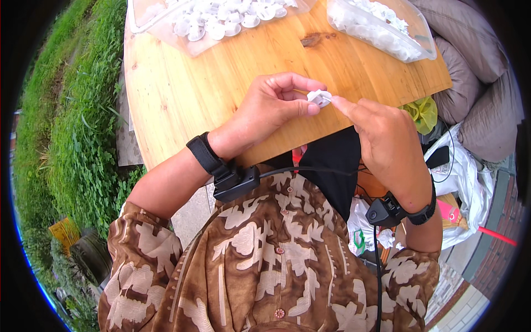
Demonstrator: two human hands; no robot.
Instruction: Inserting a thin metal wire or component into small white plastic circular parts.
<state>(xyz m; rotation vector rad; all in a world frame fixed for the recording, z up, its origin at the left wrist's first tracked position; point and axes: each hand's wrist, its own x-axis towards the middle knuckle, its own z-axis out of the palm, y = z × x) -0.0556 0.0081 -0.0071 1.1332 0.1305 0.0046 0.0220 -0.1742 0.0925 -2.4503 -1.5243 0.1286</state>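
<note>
Over the near edge of the wooden table, my left hand [264, 105] pinches a small white plastic part [319, 98] between thumb and index finger. A small opening shows in the part's side. My right hand [387, 135] comes in from the right with its fingers curled. Its index fingertip meets the part's right end, where a thin pale sliver shows. The right thumb is hidden behind the fingers, so whatever they grip cannot be made out.
The wooden table [204, 91] carries a clear plastic tub [202, 47] of white round parts at far left and another clear tub [420, 45] of small white pieces at far right. Right of the table are a yellow-green bag [423, 113], grey padded fabric [481, 94] and a white plastic bag [467, 182].
</note>
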